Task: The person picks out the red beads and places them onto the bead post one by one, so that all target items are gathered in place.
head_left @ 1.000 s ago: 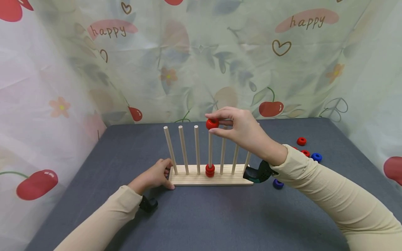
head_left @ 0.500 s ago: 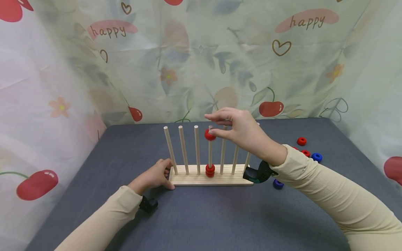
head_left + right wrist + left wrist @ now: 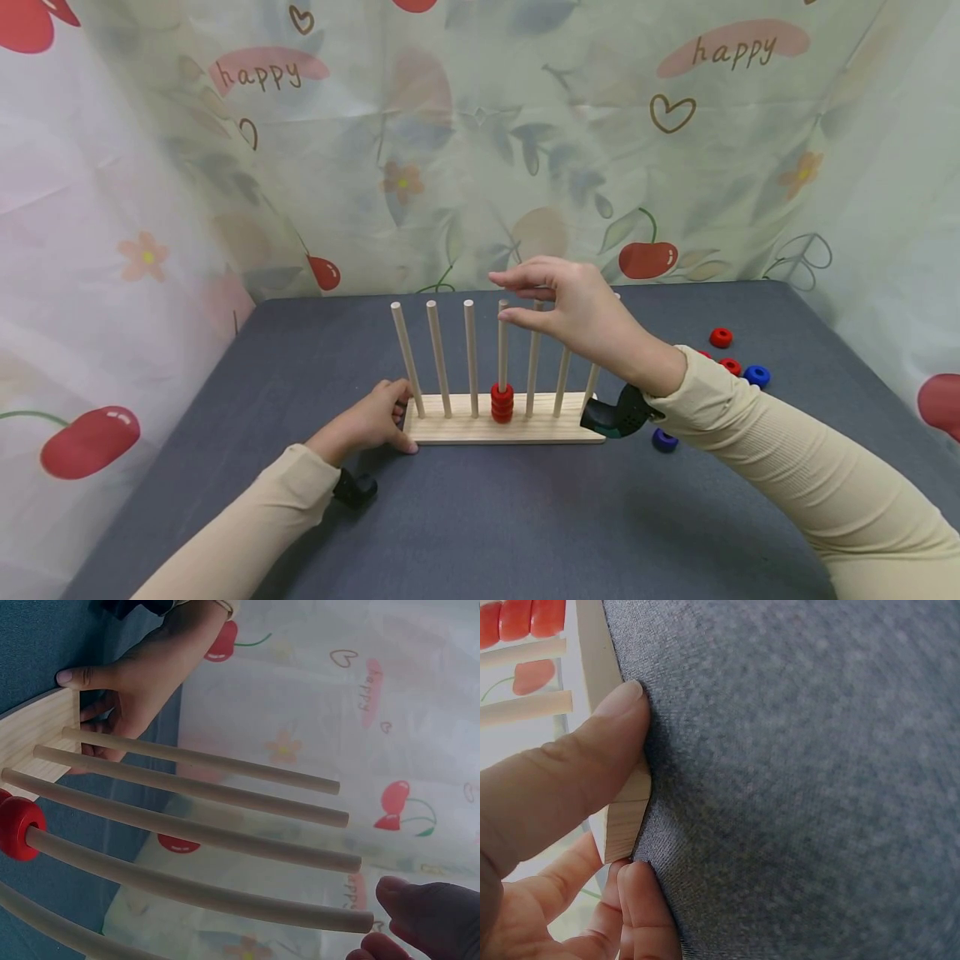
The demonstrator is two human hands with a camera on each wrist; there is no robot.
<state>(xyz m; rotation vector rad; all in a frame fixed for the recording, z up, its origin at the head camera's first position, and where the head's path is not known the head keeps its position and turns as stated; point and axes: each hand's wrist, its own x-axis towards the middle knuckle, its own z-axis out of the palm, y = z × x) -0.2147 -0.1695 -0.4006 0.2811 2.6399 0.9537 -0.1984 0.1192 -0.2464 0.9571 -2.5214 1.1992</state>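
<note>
Gripping the left end of the wooden base (image 3: 457, 431), the left hand (image 3: 371, 421) sits below and left of centre in the head view. Left-wrist view, left half: thumb (image 3: 619, 720) against the front edge, fingers (image 3: 646, 900) bent around at the end, base pinched between.

Right hand (image 3: 577, 308): centre of the head view, above the base, holding nothing. Thumb and fingertips parted, gap visible, at the top of the fourth peg (image 3: 503, 354), counted from the left. Right-wrist view, lower right corner: thumb just beside the peg's tip and apart from it. Contact of the other fingers with the peg: cannot tell.

Three red rings (image 3: 502, 403) stacked around the fourth peg, low in the middle of the head view, the lowest one down at the base. Seven pegs in a row along the base; those toward the right are partly hidden by the right hand.

Loose pieces, right side of the head view, on the dark table (image 3: 480, 517): a red ring (image 3: 721, 337) uppermost; below it a second red ring (image 3: 730, 367) with a blue ring (image 3: 757, 377) just beside it; a sliver of another red piece at the sleeve (image 3: 795, 467). One more blue ring (image 3: 664, 440) lies lower, near the black wrist device (image 3: 618, 413). Printed curtain (image 3: 480, 183) fills the upper half.
</note>
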